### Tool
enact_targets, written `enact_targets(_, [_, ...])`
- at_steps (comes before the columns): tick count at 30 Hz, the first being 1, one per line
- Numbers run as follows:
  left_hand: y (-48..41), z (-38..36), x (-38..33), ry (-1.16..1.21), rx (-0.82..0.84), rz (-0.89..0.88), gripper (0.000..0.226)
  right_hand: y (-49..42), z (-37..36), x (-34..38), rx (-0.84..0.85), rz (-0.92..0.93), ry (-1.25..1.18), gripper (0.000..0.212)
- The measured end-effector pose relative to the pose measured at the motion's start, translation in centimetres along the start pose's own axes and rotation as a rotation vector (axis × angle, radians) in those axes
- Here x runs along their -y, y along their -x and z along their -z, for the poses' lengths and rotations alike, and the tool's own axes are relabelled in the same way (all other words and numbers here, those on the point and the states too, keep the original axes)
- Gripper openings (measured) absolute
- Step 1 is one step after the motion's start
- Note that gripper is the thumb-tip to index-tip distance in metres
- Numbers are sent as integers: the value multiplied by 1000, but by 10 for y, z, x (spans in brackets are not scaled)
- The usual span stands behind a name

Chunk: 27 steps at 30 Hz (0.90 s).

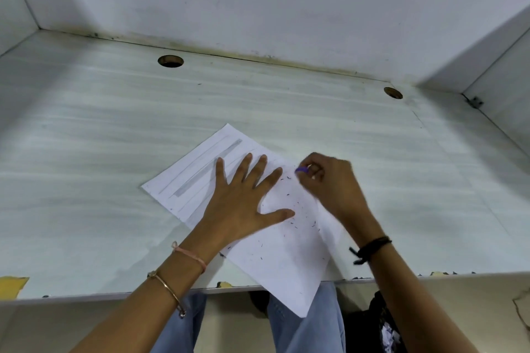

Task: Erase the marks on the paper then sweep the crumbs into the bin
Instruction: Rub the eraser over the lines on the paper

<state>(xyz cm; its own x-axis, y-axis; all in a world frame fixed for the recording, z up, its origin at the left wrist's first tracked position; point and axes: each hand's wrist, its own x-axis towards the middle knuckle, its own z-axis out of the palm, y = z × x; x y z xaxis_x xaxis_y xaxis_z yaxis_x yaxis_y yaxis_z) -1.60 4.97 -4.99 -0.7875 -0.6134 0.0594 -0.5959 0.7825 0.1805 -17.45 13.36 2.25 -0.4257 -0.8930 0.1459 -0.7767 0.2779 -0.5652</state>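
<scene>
A white sheet of paper (286, 255) lies slanted on the desk, its near corner hanging over the front edge. Grey pencil bands (206, 167) run across its far left part. Dark eraser crumbs (298, 221) are scattered over the middle and near part of the sheet. My left hand (243, 200) lies flat on the paper with fingers spread, pressing it down. My right hand (329, 183) pinches a small purple eraser (301, 170) against the paper near its right edge. A black bin (384, 327) with crumpled white paper stands under the desk at the lower right.
The pale desk (114, 137) is closed in by white panels at the back and both sides. Two round cable holes (170, 61) (393, 93) sit near the back edge. My knees in blue jeans (312, 332) are below the front edge.
</scene>
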Motion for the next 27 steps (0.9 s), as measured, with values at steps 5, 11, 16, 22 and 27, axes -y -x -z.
enact_targets(5, [0, -1, 0, 5, -6, 2, 94, 5, -13, -10, 46, -68, -89, 1])
enact_targets(11, [0, 0, 0, 23, 7, 0, 94, -5, -10, 3, -46, -60, 13, 4])
enact_targets(16, [1, 0, 0, 17, 6, 1, 95, 5, -16, -9, 28, -41, -67, 3])
enact_targets(22, [1, 11, 2, 163, 8, -8, 90, -8, 0, -23, -93, -163, 42, 3])
enact_targets(27, [-1, 23, 8, 874, -157, 135, 34, 27, -33, 32, -4, 72, -188, 3])
